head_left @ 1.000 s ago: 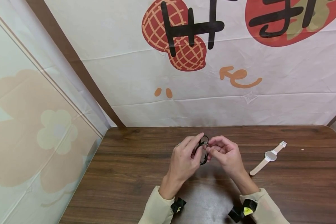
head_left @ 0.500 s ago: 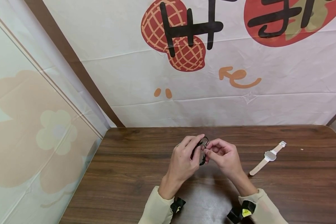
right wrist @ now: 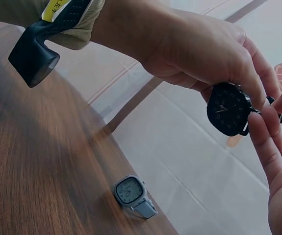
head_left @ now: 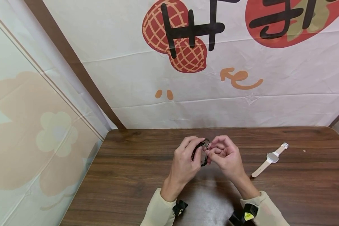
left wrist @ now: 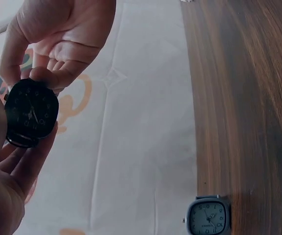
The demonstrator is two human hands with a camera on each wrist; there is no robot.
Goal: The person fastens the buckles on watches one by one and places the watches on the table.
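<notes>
In the head view my left hand [head_left: 183,158] holds a black watch [head_left: 204,163] up off the table, its strap forming a loop. The thumb and fingertips of my right hand [head_left: 226,157] pinch the strap at the loop's right side. Both wrist views show the dark dial with pale numerals: the black watch [left wrist: 32,110] sits between the two hands in the left one. In the right wrist view the left hand [right wrist: 204,56] grips the watch case [right wrist: 225,108], while the right hand's fingers [right wrist: 263,137] are at the strap beside it.
A pale watch [head_left: 272,157] with a beige strap lies on the brown wooden table [head_left: 124,175] to the right. Near the back edge a square grey-blue watch [right wrist: 130,190] rests, hidden in the head view. A printed cloth [head_left: 115,78] hangs behind the table.
My right hand has shifted slightly left, and its forefinger has lifted a little. The black watch has turned slightly in my left hand, which otherwise stays in place.
</notes>
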